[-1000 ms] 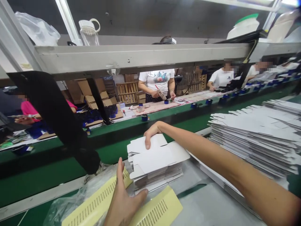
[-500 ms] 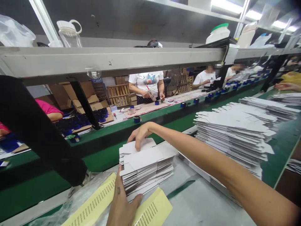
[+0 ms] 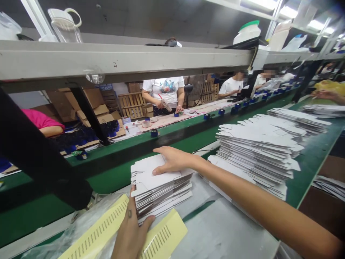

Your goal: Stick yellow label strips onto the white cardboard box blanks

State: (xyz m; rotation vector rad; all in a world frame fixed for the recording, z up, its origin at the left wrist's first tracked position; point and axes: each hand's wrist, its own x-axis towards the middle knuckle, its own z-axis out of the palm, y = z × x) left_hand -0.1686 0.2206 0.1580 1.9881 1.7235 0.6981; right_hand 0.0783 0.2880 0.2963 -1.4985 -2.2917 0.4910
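Note:
A short stack of flat, folded white cartons (image 3: 156,180) lies in front of me on a grey surface. My left hand (image 3: 132,225) holds its near left corner, fingers along the left side and thumb along the front edge. Over the top carton, my right hand (image 3: 172,160) reaches in from the right with fingers stretched and thumb apart; it touches or hovers just above the carton, I cannot tell which. A yellow sheet with rows of printed marks (image 3: 164,235) lies under my left hand, beside clear plastic film (image 3: 67,230).
Taller piles of flat white cartons (image 3: 253,154) stand at the right. Beyond runs a green conveyor (image 3: 113,162) carrying small blue parts (image 3: 154,133). A black slanted post (image 3: 45,154) and an overhead beam (image 3: 121,59) cross the view. Co-workers sit or stand opposite.
My right hand has moved from the stack's far edge back across its top, its bent fingers now stretched out. My left hand stays at the corner. The camera view has shifted slightly.

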